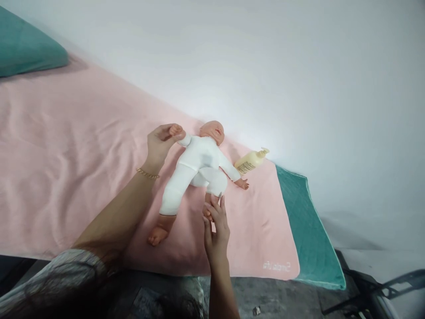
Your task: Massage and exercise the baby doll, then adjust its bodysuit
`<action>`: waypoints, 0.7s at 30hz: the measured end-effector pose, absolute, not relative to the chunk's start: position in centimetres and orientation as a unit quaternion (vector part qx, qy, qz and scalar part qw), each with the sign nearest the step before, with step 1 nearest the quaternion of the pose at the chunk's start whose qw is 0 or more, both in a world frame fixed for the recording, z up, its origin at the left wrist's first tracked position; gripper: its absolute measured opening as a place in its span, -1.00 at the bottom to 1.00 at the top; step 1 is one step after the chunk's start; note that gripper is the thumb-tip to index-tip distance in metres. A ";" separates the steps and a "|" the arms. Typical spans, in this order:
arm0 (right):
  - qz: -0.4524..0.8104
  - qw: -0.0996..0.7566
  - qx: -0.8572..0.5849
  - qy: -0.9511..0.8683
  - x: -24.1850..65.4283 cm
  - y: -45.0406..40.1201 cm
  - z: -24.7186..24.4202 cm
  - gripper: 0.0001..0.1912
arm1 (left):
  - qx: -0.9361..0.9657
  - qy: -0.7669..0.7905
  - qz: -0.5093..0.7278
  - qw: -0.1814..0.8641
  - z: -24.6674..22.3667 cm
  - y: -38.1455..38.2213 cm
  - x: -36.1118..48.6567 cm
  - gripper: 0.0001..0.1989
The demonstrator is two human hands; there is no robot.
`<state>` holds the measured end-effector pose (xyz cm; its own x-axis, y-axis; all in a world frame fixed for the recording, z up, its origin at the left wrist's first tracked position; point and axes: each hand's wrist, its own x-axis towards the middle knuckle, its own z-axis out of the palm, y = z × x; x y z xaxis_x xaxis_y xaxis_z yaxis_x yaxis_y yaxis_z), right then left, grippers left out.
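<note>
a baby doll (pixel 195 153) in a white suit lies on its back on a pink blanket (pixel 109 146), in the middle of the scene, head to the far side and feet to the near side. the left hand (pixel 160 144), with a beaded bracelet (pixel 148 173) at the wrist, has its grip clamped on the doll's raised hand, thumb and fingers meeting around it. the right hand (pixel 216 230) has its grip closed about the doll's foot on the right, where that leg is bent; the other leg stretches to the near left. a yellow pump bottle (pixel 248 162) is just right of the doll, beside its outstretched arm; i cannot tell whether it stands or lies. a green cloth (pixel 302 221) shows past the blanket's right edge, and a green pillow (pixel 29 46) is at the far left.
</note>
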<state>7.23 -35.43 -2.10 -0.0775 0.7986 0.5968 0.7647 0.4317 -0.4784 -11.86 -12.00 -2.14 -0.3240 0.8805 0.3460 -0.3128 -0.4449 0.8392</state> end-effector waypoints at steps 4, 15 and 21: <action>0.024 0.387 -0.529 -0.755 6.7 -37.3 -3.0 -0.57 | 0.276 0.384 0.775 0.419 -4.3 -10.3 -12.8 -0.69; -0.032 0.351 -0.502 -0.790 5.2 -39.7 -7.7 -0.71 | 0.181 0.436 0.730 0.494 -9.4 -7.1 -14.8 -0.74; -0.050 0.366 -0.510 -0.777 5.3 -39.7 -7.9 -0.65 | 0.141 0.434 0.736 0.500 -8.4 -7.5 -14.5 -0.86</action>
<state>5.26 -39.72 -7.91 -0.2122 0.7552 0.6202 0.8287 0.4754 -0.2953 -14.46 -7.53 -8.42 -0.4596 0.8587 -0.2270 -0.6145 -0.1229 0.7793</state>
